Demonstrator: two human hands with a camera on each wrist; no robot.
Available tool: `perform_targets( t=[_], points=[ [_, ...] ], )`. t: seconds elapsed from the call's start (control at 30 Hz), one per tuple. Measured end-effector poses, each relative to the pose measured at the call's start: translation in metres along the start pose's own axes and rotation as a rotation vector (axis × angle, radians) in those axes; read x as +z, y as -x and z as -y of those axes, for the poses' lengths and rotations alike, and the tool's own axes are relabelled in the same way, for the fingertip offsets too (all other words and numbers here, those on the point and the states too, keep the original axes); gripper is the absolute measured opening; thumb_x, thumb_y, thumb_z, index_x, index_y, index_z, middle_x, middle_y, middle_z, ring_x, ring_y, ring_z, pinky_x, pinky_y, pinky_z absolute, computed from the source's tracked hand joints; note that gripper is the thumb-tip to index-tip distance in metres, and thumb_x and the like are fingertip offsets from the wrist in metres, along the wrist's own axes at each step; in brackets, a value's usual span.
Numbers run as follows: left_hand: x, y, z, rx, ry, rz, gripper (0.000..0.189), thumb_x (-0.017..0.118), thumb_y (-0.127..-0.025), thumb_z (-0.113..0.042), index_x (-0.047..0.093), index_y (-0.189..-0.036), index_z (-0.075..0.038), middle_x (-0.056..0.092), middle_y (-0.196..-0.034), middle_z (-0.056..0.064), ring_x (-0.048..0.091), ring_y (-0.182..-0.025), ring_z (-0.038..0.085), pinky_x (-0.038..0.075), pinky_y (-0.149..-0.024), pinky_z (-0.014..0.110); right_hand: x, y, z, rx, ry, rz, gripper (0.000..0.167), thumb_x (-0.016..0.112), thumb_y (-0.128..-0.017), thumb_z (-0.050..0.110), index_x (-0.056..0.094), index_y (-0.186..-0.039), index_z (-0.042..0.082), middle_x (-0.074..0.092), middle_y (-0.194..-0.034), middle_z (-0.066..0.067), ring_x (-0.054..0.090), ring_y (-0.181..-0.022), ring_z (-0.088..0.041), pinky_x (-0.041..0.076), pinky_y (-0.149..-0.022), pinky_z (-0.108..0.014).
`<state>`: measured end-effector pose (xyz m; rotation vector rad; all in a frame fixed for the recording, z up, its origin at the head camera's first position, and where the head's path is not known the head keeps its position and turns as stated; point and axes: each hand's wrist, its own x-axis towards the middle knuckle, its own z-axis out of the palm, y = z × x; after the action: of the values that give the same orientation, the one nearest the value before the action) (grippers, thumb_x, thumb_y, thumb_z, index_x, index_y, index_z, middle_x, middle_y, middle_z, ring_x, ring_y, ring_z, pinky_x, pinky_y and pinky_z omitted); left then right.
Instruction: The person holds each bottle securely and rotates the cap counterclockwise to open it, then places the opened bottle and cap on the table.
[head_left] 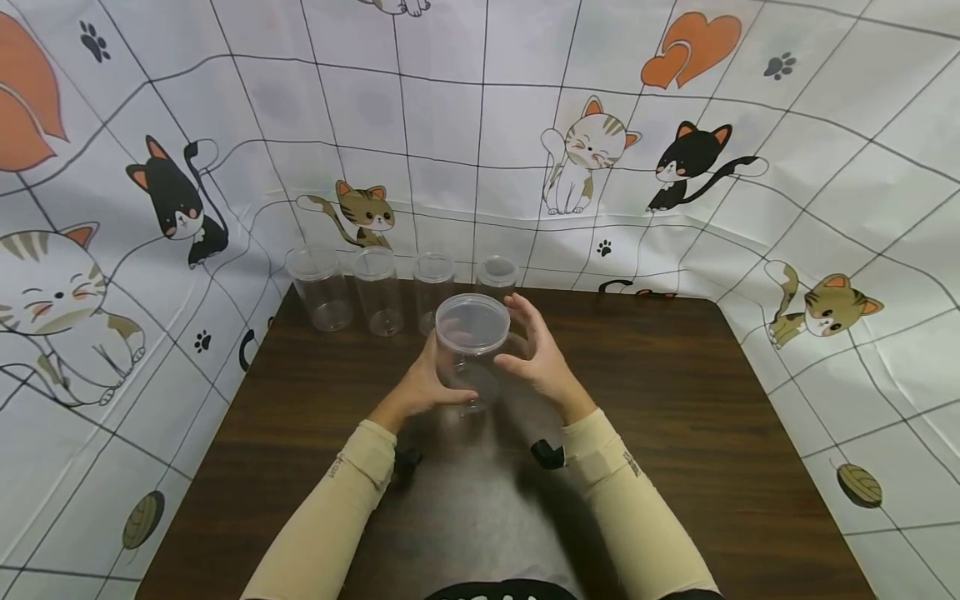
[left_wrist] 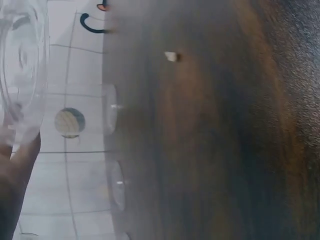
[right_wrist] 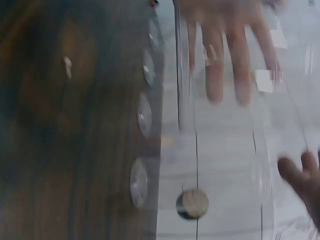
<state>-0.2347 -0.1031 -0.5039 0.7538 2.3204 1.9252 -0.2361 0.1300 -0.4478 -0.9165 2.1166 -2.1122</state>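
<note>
A clear plastic jar [head_left: 474, 358] with a translucent, lid-like round top is held above the brown table. My left hand [head_left: 429, 379] grips it from the left, thumb across the near side; its fingers show through the clear wall in the right wrist view. Beside the jar's right side my right hand [head_left: 542, 358] is spread, thumb and fingers curved towards the upper rim. Whether its fingertips touch the rim is hard to tell. In the left wrist view the jar's base [left_wrist: 22, 65] stands off the tabletop.
A row of several clear plastic jars stands along the table's back edge, from a jar [head_left: 318, 292] at the left to one [head_left: 497, 275] behind the held jar. A small pale bit [left_wrist: 171, 56] lies on the table [head_left: 660, 400]. Cat-printed sheeting [head_left: 450, 125] surrounds the table.
</note>
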Motion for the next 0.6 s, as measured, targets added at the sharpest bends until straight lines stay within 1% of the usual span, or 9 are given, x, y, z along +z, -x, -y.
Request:
perform_targets(
  t=[0.03,0.13,0.2,0.27,0.3,0.33,0.47,0.53,0.6],
  points=[
    [0.000,0.000,0.001,-0.004,-0.018,-0.033,0.128,0.095,-0.064,0.000,0.013,-0.160,-0.014,0.036,-0.154,0.016,0.037,-0.142,0.031,0.025,-0.118,0.050,0.005,0.002,0.001,-0.006,0.056,-0.042,0.116,0.080,-0.080,0.058,0.015,-0.161,0.007,0.022,-0.164,-0.017,0.025,-0.150,-0.028,0.030,-0.115,-0.055],
    [0.000,-0.001,0.000,-0.014,-0.065,-0.106,0.125,0.096,-0.063,-0.002,0.017,-0.159,-0.010,0.041,-0.151,0.020,0.040,-0.141,0.034,0.029,-0.117,0.049,0.024,0.006,0.020,-0.006,0.154,-0.131,0.102,0.082,-0.088,0.035,0.017,-0.160,0.003,0.028,-0.161,-0.018,0.028,-0.147,-0.034,0.029,-0.115,-0.058],
    [0.001,-0.001,0.002,-0.016,-0.094,-0.133,0.123,0.097,-0.064,-0.006,0.018,-0.158,-0.011,0.042,-0.149,0.020,0.042,-0.140,0.034,0.032,-0.115,0.050,0.035,0.007,0.034,0.012,0.207,-0.152,0.097,0.080,-0.090,0.019,0.016,-0.159,-0.001,0.026,-0.161,-0.021,0.028,-0.148,-0.036,0.030,-0.115,-0.056],
    [0.002,-0.002,0.004,-0.019,-0.116,-0.148,0.123,0.098,-0.063,-0.008,0.019,-0.157,-0.010,0.044,-0.148,0.019,0.043,-0.139,0.035,0.034,-0.114,0.052,0.044,0.006,0.046,0.045,0.232,-0.166,0.095,0.079,-0.088,0.004,0.015,-0.157,-0.007,0.023,-0.160,-0.027,0.026,-0.148,-0.040,0.030,-0.116,-0.056],
    [0.003,-0.001,0.004,-0.021,-0.131,-0.151,0.123,0.099,-0.063,-0.010,0.019,-0.157,-0.012,0.044,-0.149,0.018,0.044,-0.138,0.034,0.035,-0.113,0.053,0.045,0.005,0.043,0.065,0.248,-0.171,0.096,0.079,-0.087,0.002,0.014,-0.158,-0.007,0.022,-0.161,-0.027,0.026,-0.148,-0.039,0.031,-0.116,-0.054],
    [0.003,-0.002,0.010,-0.020,-0.141,-0.149,0.124,0.099,-0.063,-0.013,0.019,-0.158,-0.015,0.044,-0.149,0.017,0.044,-0.138,0.034,0.035,-0.113,0.053,0.046,0.004,0.038,0.085,0.258,-0.176,0.097,0.079,-0.087,0.000,0.013,-0.158,-0.007,0.020,-0.162,-0.026,0.026,-0.149,-0.038,0.031,-0.116,-0.053],
    [0.006,-0.001,0.008,-0.014,-0.168,-0.128,0.126,0.099,-0.063,-0.017,0.018,-0.159,-0.015,0.045,-0.149,0.018,0.046,-0.136,0.035,0.038,-0.110,0.055,0.043,0.001,0.017,0.098,0.273,-0.200,0.100,0.080,-0.086,0.001,0.013,-0.160,-0.001,0.021,-0.163,-0.020,0.028,-0.148,-0.036,0.029,-0.117,-0.053],
    [0.006,0.000,0.005,-0.009,-0.158,-0.099,0.127,0.099,-0.063,-0.017,0.017,-0.159,-0.015,0.045,-0.150,0.019,0.046,-0.137,0.036,0.037,-0.110,0.057,0.038,0.000,0.012,0.096,0.279,-0.187,0.100,0.081,-0.087,0.008,0.015,-0.161,0.004,0.024,-0.163,-0.016,0.031,-0.147,-0.035,0.030,-0.116,-0.053],
    [0.006,0.001,0.002,-0.014,-0.137,-0.065,0.127,0.098,-0.064,-0.017,0.015,-0.160,-0.016,0.044,-0.150,0.018,0.044,-0.137,0.036,0.035,-0.111,0.058,0.031,-0.001,0.012,0.088,0.238,-0.143,0.101,0.084,-0.086,0.022,0.018,-0.161,0.007,0.028,-0.163,-0.012,0.033,-0.145,-0.037,0.031,-0.115,-0.055]
  ],
)
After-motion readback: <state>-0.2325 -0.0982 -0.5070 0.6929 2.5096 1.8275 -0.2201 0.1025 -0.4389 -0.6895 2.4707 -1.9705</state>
